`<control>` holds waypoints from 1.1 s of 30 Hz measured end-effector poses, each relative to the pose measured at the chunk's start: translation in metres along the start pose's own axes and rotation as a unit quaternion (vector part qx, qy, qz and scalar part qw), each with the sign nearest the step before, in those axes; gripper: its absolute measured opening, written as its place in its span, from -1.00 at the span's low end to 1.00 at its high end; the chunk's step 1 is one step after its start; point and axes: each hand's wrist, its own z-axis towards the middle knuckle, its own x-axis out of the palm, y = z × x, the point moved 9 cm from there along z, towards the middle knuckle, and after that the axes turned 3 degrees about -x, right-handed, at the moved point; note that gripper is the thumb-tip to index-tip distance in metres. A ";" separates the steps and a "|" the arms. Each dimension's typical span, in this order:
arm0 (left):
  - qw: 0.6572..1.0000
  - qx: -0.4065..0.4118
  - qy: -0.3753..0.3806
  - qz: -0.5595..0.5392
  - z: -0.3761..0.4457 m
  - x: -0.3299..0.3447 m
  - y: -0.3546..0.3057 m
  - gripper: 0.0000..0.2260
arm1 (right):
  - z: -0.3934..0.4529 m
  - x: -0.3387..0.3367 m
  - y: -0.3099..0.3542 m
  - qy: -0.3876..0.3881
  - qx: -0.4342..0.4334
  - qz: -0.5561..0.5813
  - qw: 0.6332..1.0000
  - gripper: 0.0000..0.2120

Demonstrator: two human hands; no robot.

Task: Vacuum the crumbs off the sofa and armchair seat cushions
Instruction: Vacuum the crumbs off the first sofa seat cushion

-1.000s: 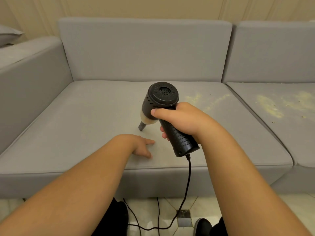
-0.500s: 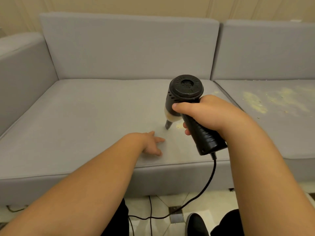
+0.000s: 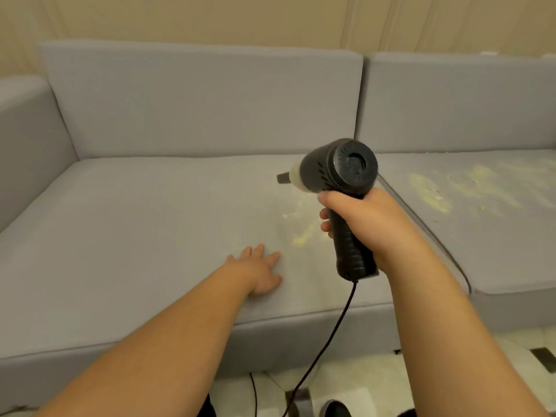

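My right hand [image 3: 373,224] grips the ribbed handle of a black handheld vacuum [image 3: 340,173]. Its small nozzle [image 3: 282,178] points left and is lifted off the grey sofa seat cushion [image 3: 135,230]. My left hand [image 3: 258,272] rests flat on that cushion with straight fingers, near its front edge. Pale yellow crumbs [image 3: 304,236] lie on the cushion just beyond my left hand, under the vacuum. A wider patch of crumbs [image 3: 433,194] covers the neighbouring right seat cushion [image 3: 496,242].
The vacuum's black cord [image 3: 331,335] hangs from the handle down past the cushion front to the tiled floor [image 3: 361,383]. The sofa's armrest [image 3: 27,139] stands at the left and the back cushions [image 3: 204,100] behind. A dark shoe [image 3: 334,410] shows at the bottom edge.
The vacuum has been raised off the cushion and turned so its nozzle points left. A streak of crumbs near my left hand has come into sight. My left hand's fingers are spread flatter.
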 end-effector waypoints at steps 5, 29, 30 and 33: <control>0.998 -0.011 -0.059 -0.009 0.035 -0.014 -0.006 -0.39 | 0.061 -0.033 -0.040 -0.134 0.043 0.018 0.990 -0.93; 0.997 0.016 -0.076 -0.024 0.123 -0.037 0.005 -0.43 | 0.195 -0.039 -0.113 -0.161 0.089 0.111 0.977 -0.81; 0.997 0.017 -0.075 -0.022 0.122 -0.036 0.005 -0.43 | 0.198 -0.035 -0.112 -0.154 0.086 0.114 0.978 -0.81; 0.997 0.018 -0.074 -0.019 0.122 -0.035 0.006 -0.43 | 0.207 -0.019 -0.106 -0.125 0.070 0.100 0.985 -0.81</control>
